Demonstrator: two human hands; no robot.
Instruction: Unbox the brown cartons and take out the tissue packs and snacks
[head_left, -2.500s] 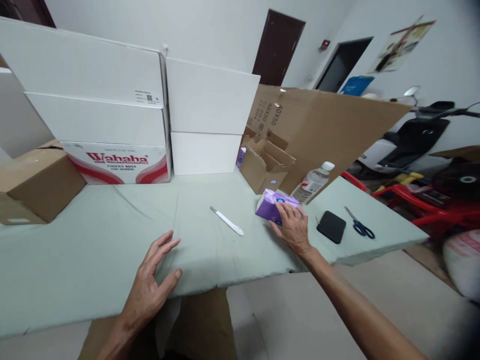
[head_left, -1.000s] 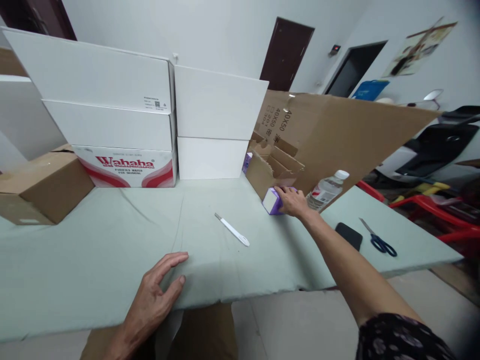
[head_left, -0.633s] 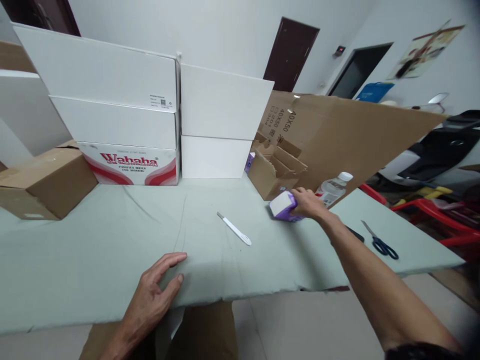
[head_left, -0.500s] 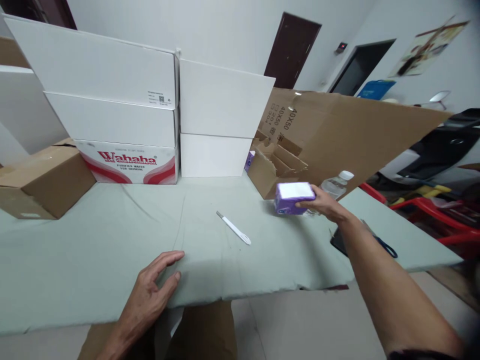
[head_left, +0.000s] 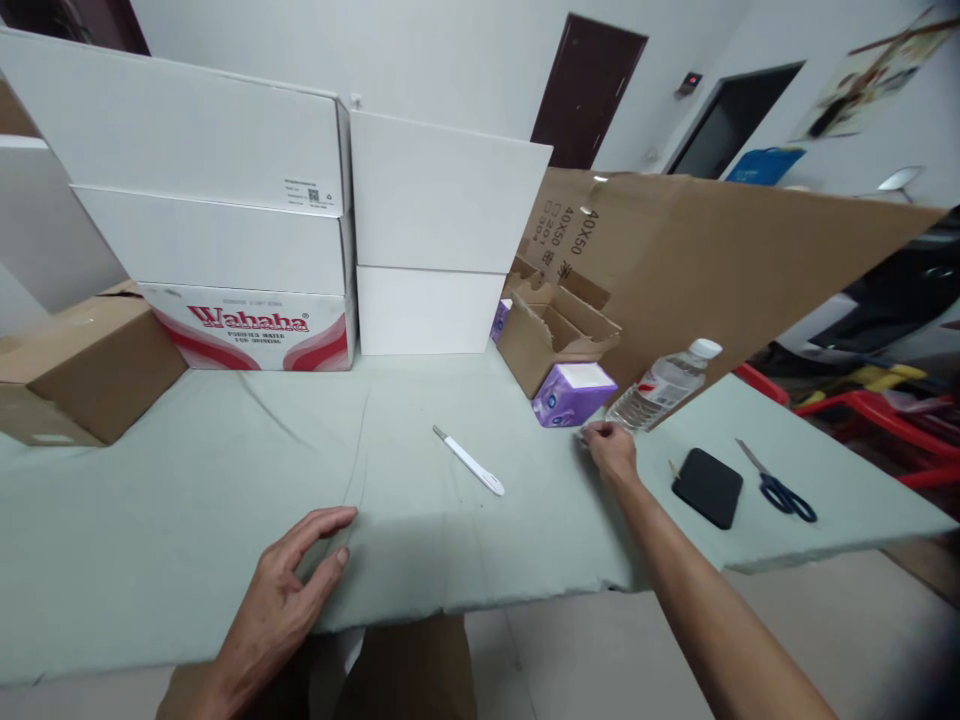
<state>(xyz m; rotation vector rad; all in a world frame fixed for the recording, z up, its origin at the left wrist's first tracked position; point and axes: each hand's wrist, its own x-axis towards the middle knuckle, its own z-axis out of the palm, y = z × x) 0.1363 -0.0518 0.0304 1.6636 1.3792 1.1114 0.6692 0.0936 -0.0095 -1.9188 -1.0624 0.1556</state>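
My left hand (head_left: 292, 585) hovers near the table's front edge, thumb and fingers apart, holding nothing. My right hand (head_left: 613, 452) is low over the table with its fingers pinched together. Whatever is at its fingertips is too small to make out. Just beyond it sits a purple packet (head_left: 571, 397) with a white top, against an open cardboard box (head_left: 536, 345). A clear plastic bottle (head_left: 667, 382) with a white cap leans back beside the packet. Between my hands lies a slim white tool (head_left: 474, 466) with a grey tip, perhaps a craft knife.
White boxes (head_left: 217, 235) are stacked at the back, a red-marked Wahaba carton (head_left: 255, 330) lowest. A brown carton (head_left: 90, 365) stands left; a large cardboard sheet (head_left: 697, 250) rises behind the bottle. To the right lie a black flat object (head_left: 707, 487) and scissors (head_left: 780, 490).
My right hand has let go of the purple packet, which now rests against the open box. The hand has drawn back toward me and closed its fingers. My left hand has barely moved.
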